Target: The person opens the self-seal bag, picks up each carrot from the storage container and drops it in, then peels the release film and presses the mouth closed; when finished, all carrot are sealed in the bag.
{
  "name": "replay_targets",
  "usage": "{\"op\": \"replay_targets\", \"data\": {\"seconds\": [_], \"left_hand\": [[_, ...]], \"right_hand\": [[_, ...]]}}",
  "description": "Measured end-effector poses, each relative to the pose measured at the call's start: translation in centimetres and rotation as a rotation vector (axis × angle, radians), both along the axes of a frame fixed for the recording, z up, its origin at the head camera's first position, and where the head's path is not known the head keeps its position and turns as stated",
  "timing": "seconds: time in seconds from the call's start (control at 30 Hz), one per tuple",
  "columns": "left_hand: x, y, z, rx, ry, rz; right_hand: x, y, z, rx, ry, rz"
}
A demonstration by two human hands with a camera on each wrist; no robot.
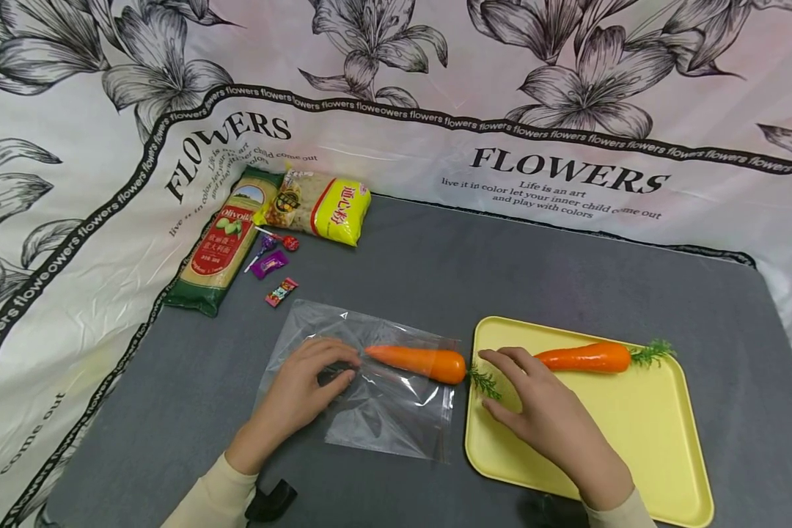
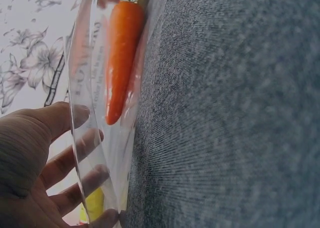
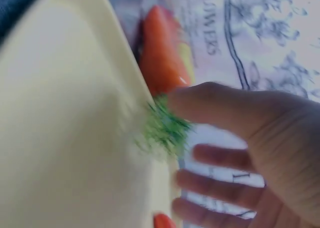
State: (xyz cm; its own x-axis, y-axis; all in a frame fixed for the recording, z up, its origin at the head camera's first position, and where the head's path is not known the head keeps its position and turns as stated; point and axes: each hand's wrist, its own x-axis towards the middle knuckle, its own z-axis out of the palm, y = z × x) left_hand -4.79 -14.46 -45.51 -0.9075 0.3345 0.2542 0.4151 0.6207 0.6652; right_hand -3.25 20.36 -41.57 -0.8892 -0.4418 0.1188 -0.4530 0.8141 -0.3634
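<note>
One carrot [image 1: 422,363], partly bagged, lies between left grip [image 1: 303,381] and right grip [image 1: 544,411].

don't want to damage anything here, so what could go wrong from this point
The green top of the carrot in the clear bag sticks out over the yellow tray, so it could catch in the bag's mouth. The right hand is close to that green top and might bend it. The bag's creased film could also tear if pulled hard.
</note>
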Motion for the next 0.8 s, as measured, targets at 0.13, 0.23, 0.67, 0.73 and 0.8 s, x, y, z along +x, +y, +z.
{"op": "replay_targets", "data": {"seconds": [0.13, 0.23, 0.67, 0.73, 0.8], "left_hand": [[0.0, 0.1, 0.0, 0.008, 0.006, -0.011], [0.0, 0.1, 0.1, 0.015, 0.012, -0.022], [0.1, 0.1, 0.0, 0.034, 0.023, -0.033], [0.0, 0.1, 0.1, 0.036, 0.026, -0.035], [0.0, 0.1, 0.2, 0.033, 0.027, -0.032]], "right_hand": [[0.9, 1.0, 0.5, 0.011, -0.088, -0.069], [1.1, 1.0, 0.4, -0.025, -0.102, -0.079], [0.1, -1.8, -0.6, -0.102, 0.084, 0.027], [-0.1, -2.2, -0.8, -0.134, 0.107, 0.047], [-0.3, -2.5, -0.9, -0.167, 0.126, 0.063]]}}
